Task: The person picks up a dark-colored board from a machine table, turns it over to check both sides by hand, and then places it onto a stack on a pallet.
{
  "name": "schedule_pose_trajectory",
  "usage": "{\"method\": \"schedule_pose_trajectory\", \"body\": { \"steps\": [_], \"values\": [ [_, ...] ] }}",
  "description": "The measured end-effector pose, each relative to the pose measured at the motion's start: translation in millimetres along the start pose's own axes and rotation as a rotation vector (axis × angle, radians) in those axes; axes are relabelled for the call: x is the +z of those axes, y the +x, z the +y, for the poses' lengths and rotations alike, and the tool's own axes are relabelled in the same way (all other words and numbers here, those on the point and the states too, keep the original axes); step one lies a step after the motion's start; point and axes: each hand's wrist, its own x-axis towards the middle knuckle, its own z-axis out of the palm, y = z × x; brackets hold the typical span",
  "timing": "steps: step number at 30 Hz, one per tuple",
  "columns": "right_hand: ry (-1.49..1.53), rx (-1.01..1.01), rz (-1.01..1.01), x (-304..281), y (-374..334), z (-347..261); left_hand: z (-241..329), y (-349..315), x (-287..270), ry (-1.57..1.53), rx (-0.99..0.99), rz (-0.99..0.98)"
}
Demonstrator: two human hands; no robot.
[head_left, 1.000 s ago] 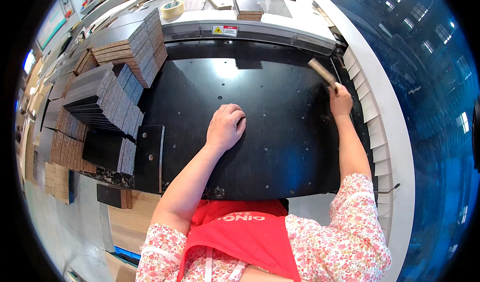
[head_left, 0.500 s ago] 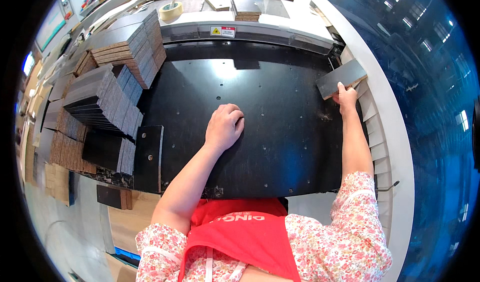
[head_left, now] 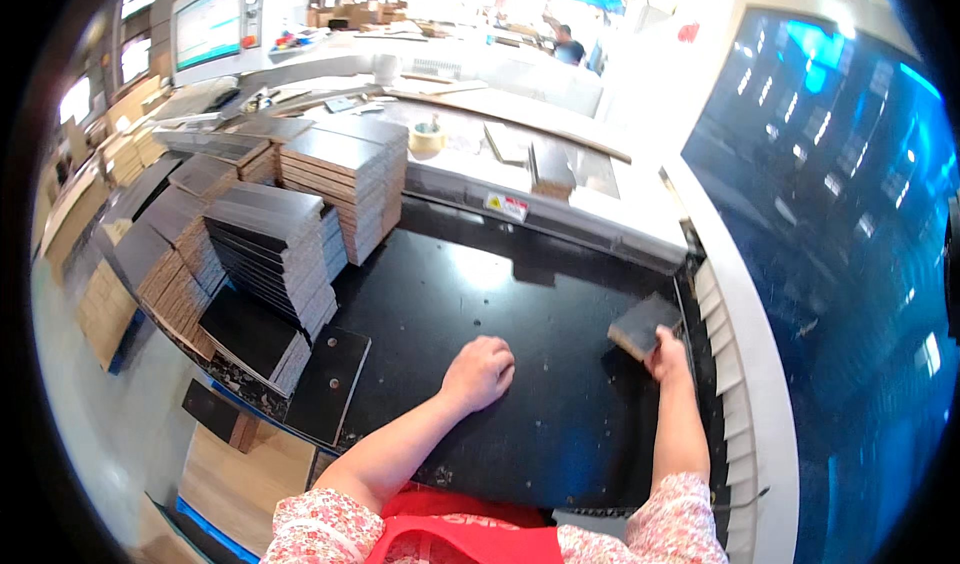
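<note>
On the left side of the table I record a grey stack. A taller stack stands at the table's far left corner. A drilled board lies flat at the table's near left corner, two holes showing. A tape roll sits beyond the table's far edge. My left hand rests on the middle of the table, fingers curled in; the fingertips are hidden, so I cannot tell whether they close fully or cover anything. A small stack is also beyond the table's far edge. Over the table's right side is the panel, blurred; I cannot tell whether it touches the table. My right hand grips its near right corner, thumb on top. A pleated cover runs along the table's right edge.
</note>
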Motion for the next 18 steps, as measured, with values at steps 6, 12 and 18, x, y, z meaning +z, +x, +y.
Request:
{"method": "schedule_pose_trajectory", "body": {
  "steps": [6, 12, 18],
  "values": [
    [0.116, -0.06, -0.038, 5.7, 1.8, -0.2, -4.9, -10.1, -4.2, 0.009, -0.021, 0.022],
    [-0.462, -0.162, -0.036, -21.2, 3.9, -15.5, -8.5, -8.9, -0.5, 0.011, -0.053, -0.02],
    [-0.464, -0.307, -0.2, -49.1, -8.3, -62.1, -8.1, -11.3, 4.5, -0.022, -0.039, -0.007]
  ]
}}
